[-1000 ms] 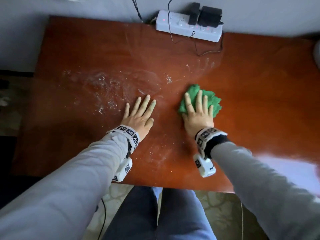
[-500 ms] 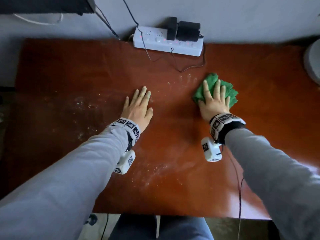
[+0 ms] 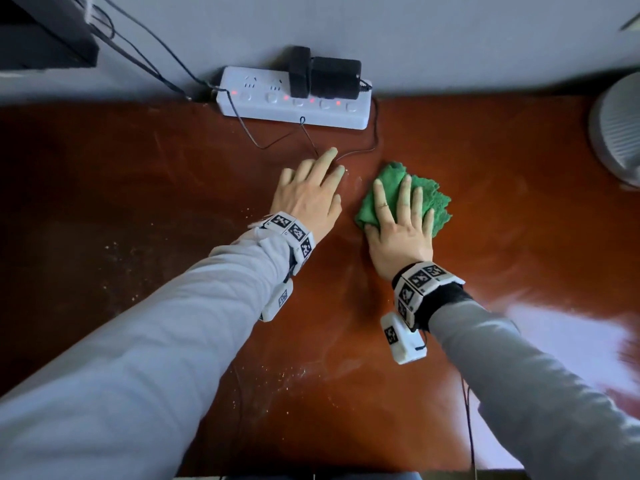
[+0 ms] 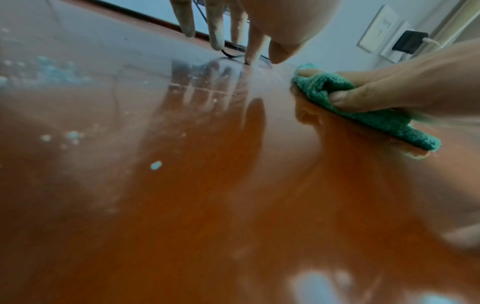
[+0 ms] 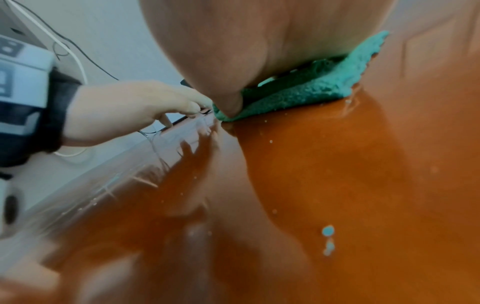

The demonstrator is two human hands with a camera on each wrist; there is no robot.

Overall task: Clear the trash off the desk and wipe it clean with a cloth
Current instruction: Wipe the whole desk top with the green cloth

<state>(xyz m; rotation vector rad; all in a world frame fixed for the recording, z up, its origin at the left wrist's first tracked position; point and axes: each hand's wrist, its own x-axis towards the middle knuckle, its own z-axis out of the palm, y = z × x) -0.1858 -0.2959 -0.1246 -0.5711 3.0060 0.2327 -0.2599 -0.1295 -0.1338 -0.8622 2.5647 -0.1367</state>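
Observation:
A crumpled green cloth lies on the reddish-brown desk, right of centre. My right hand presses flat on it with straight, spread fingers, its thumb against the cloth's left edge. My left hand is just left of the cloth, fingers straight, fingertips touching the desk at a thin black cable. Pale crumbs speckle the desk near my forearms and at the left; one crumb shows close up. The right wrist view shows the cloth under my palm.
A white power strip with black adapters sits against the wall at the desk's back edge, its cables trailing onto the desk. A round grey ribbed object stands at the far right. A dark box sits at the upper left.
My left hand has slid forward and right, from the desk's middle to the cable beside the cloth. The right hand stays flat on the cloth. The head view has shifted.

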